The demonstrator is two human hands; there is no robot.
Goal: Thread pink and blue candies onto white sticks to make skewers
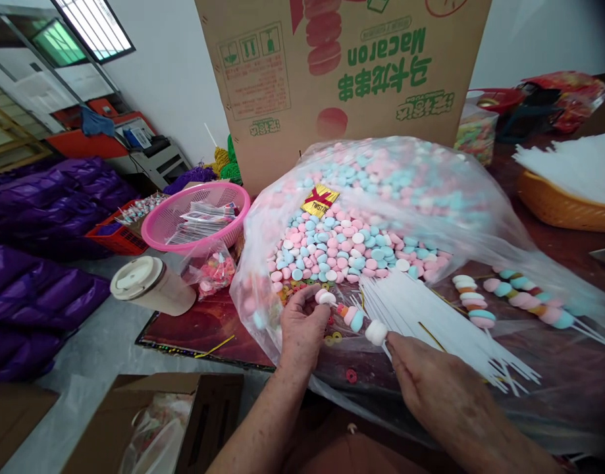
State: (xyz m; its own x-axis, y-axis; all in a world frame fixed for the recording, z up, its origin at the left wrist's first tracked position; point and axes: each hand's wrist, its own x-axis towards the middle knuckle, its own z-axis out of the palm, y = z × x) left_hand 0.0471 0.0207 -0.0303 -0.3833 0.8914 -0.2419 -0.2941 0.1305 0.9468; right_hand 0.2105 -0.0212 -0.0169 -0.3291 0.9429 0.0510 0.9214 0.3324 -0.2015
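My left hand (302, 326) pinches pink and white marshmallow candies (326, 298) at the far end of a marshmallow skewer. My right hand (430, 375) is closed around the near end of that skewer, beside its white marshmallow (376, 332). Pink, blue and orange-red pieces (352, 318) sit along the middle of the stick. Beyond my hands, a large clear plastic bag (253, 263) lies open with many pink, blue and white marshmallows (341, 243) inside. A fan of white sticks (420, 316) lies beside my right hand. Filled skewers (526, 299) rest farther right on the plastic.
A cardboard box (292, 131) stands behind the bag. To the left are a pink basket (196, 187) of packets, a lidded cup (157, 286) and a small candy bag (216, 273). An orange basket (566, 201) with white sticks stands right. An open carton (107, 421) sits below.
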